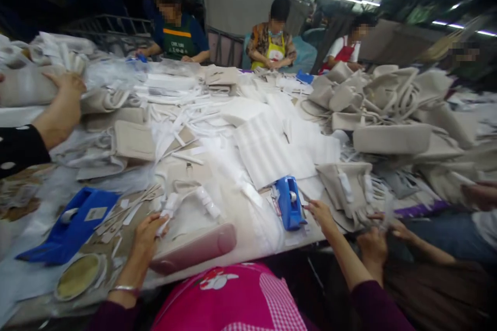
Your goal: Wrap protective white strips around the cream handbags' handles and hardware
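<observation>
A beige handbag [186, 173] lies on its side in front of me, its pinkish-looking base [198, 248] turned my way. White wrapping covers parts of its handle [207, 201]. My left hand [148, 235] is closed around the wrapped left end of that handle. Just beside a blue tape dispenser [289, 201], my right hand [323, 219] has its fingertips pinched together; whatever is between them is too small to tell. Crumpled clear plastic rests over the bag's middle.
Another blue tape dispenser [73, 225] and a round tin [79, 276] are at left. White foam sheets [267, 145] cover the middle. Beige bags [392, 137] pile at right. A co-worker's hand [64, 90] reaches in at left; another person's hands [375, 245] work at right.
</observation>
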Motion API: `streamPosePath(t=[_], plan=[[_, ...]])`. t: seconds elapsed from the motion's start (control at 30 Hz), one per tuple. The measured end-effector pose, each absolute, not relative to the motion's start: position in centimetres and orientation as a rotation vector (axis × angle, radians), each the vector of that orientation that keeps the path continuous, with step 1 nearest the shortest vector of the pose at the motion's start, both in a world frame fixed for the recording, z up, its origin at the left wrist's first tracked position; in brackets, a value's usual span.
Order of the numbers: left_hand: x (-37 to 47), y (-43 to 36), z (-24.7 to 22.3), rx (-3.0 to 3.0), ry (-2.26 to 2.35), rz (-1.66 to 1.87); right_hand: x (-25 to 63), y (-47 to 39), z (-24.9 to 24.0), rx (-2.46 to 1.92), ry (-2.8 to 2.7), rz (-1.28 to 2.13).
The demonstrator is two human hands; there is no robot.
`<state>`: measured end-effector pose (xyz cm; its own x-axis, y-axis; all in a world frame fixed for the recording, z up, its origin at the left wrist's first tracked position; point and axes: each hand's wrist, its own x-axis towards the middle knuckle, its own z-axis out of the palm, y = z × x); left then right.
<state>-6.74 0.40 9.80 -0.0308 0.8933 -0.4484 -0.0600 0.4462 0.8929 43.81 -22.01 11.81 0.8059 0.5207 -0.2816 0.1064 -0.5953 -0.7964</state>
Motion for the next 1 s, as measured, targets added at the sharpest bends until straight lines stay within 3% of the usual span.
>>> streamPosePath(t=[0.23,0.6,1.0], plan=[[-6.2,0.3,10.5,0.746,1.409,0.934,41.9,-23.5,10.0,-1.971,-0.385,0.875],[-5.3,-0.1,11.9,0.754,1.41,0.984,40.2,-25.7,11.3,-1.981,-0.285,0.732],[-5.3,0.1,11.9,0.832,1.459,0.997,36.9,-29.4,8.9,-2.22,-0.292,0.762]])
